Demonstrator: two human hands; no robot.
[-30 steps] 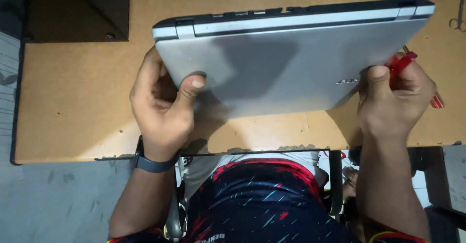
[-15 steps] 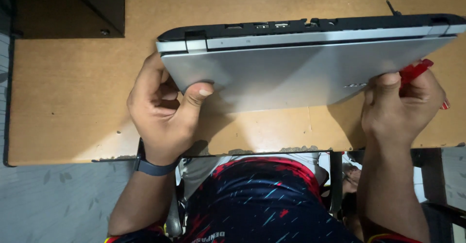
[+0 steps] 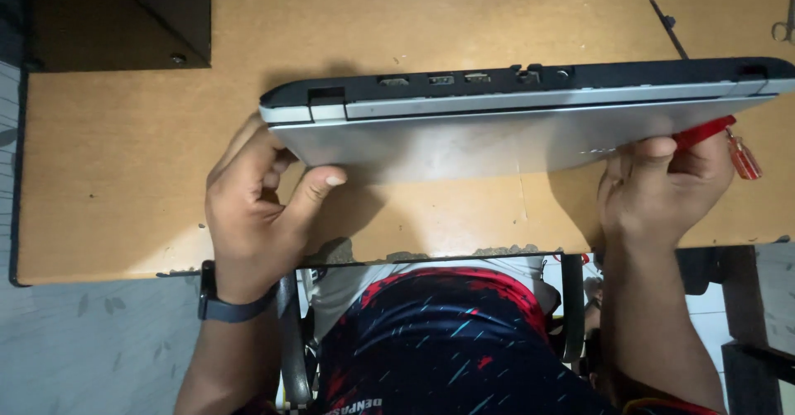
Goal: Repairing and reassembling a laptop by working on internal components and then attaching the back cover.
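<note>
A closed silver laptop [image 3: 497, 137] with a black underside is tipped up on edge above the brown wooden table [image 3: 124, 158], its port side facing me. My left hand [image 3: 257, 208] grips its left end, thumb pressed on the silver lid. At the right end, my right hand [image 3: 662, 179] holds the laptop's lower corner together with a red-handled tool [image 3: 712, 133], whose tip is hidden behind the fingers.
A dark box-like object [image 3: 116, 17] occupies the table's far left corner. A thin black tool [image 3: 667, 26] lies behind the laptop, and a metal object [image 3: 782, 26] sits at the far right edge. My lap and a chair frame [image 3: 571, 307] are below the table's near edge.
The laptop has tilted up further, from lid facing me to nearly on edge with the port side showing. Both hands kept their grip and shifted slightly with it.
</note>
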